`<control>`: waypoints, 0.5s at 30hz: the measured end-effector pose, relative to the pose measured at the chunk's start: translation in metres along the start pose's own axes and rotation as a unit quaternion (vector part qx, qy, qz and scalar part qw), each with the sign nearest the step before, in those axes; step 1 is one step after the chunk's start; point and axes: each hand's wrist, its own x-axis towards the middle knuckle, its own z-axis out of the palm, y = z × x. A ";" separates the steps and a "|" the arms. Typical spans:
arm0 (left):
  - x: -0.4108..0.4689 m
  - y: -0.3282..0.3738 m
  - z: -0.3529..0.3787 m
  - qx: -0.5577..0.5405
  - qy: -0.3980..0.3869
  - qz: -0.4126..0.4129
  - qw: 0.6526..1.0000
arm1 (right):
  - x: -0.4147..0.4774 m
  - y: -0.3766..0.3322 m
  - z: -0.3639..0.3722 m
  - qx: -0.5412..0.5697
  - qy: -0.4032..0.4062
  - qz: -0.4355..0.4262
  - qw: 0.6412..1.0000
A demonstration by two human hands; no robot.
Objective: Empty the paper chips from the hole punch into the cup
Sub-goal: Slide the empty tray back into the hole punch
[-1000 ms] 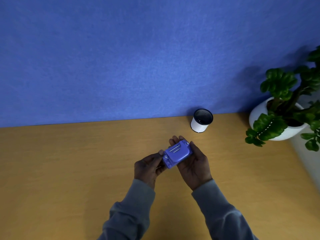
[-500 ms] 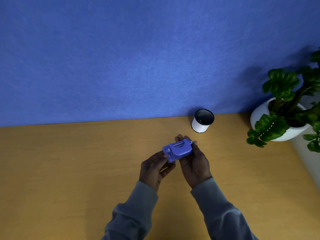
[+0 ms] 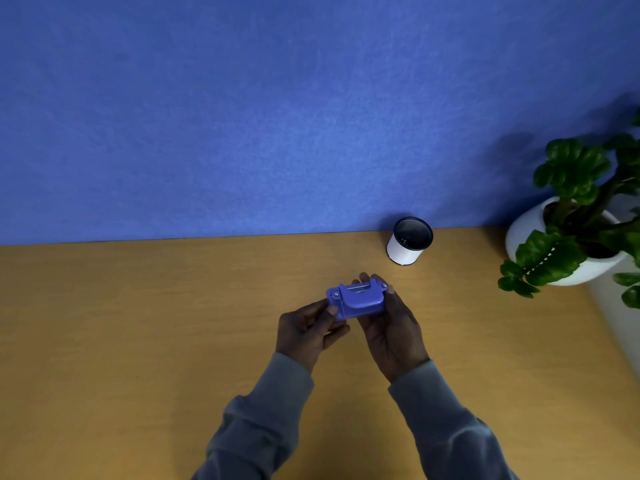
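- Both hands clamp the purple hole punch [image 3: 356,301] above the desk [image 3: 138,341]: right hand [image 3: 391,327] cradling, left hand [image 3: 304,327] pinching its end.
- Punch has risen slightly and rolled since a second ago.
- Cup [image 3: 408,241] stands apart, beyond; chip tray looks unopened.

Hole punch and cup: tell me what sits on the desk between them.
Nothing; the head view shows only bare wooden desk between the hole punch, held in both hands, and the cup by the wall.
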 end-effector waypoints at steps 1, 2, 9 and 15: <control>0.000 0.000 0.000 -0.002 0.001 0.001 1.000 | 0.000 0.001 0.001 0.004 0.000 -0.003 1.000; 0.001 0.000 0.001 -0.003 0.002 0.001 1.000 | -0.001 0.001 0.001 0.007 0.002 -0.005 1.000; 0.001 -0.002 0.004 -0.023 0.005 0.004 1.000 | -0.001 0.001 0.002 0.005 0.024 -0.016 1.000; 0.001 0.001 0.003 -0.040 -0.079 0.033 0.996 | -0.003 -0.001 0.004 0.017 0.015 -0.004 1.000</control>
